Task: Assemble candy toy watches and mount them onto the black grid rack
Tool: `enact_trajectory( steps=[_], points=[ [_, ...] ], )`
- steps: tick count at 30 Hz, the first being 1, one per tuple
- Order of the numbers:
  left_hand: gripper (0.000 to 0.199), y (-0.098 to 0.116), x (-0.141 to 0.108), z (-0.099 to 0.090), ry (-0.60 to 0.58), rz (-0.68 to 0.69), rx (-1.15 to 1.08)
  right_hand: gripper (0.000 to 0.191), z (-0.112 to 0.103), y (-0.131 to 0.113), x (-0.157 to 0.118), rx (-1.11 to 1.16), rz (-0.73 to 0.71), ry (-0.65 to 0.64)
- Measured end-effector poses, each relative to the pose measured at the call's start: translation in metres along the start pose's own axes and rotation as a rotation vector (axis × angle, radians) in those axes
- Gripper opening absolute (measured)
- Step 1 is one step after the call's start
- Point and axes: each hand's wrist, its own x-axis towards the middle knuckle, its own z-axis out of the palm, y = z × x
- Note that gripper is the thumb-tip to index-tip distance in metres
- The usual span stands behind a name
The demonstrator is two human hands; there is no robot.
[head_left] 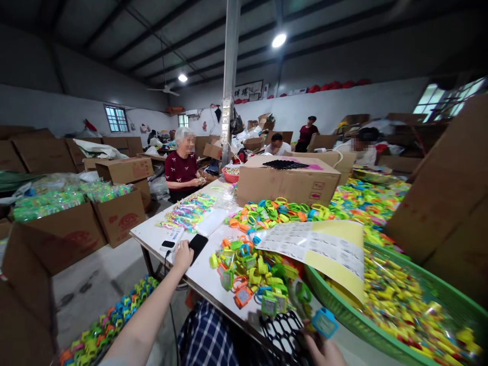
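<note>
Right hand (324, 349) pinches 1 blue toy watch (324, 323), black lattice tray (281, 331) at 9 o'clock. Left hand (183, 256), grip unclear, touches smartphone (199, 247).

The bottom edge cuts off the right grip (326, 352), which blurs where it meets the blue toy watch (325, 323) and hides part of the black grid (280, 329). Whether the left grip (183, 255) holds the black phone (199, 246) is unclear. The sheet (318, 241), its print too small to read, covers some of the green basket (375, 334), cut off at right.
</note>
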Motion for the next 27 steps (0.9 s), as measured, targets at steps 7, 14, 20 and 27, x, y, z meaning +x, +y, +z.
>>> enact_trajectory(
  steps=[7,14,20,27],
  points=[
    [0.028,-0.006,-0.001,0.001,-0.01,0.049,-0.011,0.046,0.005,-0.003,0.007,-0.023,0.012,-0.038],
    [0.029,-0.002,-0.011,0.0,-0.037,0.213,-0.007,0.042,0.009,0.002,0.007,-0.022,-0.037,-0.004],
    [0.033,-0.003,-0.023,0.002,-0.048,0.237,-0.012,0.044,0.008,0.001,0.008,-0.057,-0.038,-0.013],
    [0.033,0.005,-0.021,-0.008,0.044,0.181,-0.099,0.042,0.003,-0.017,0.004,-0.055,-0.078,-0.002]
  ],
)
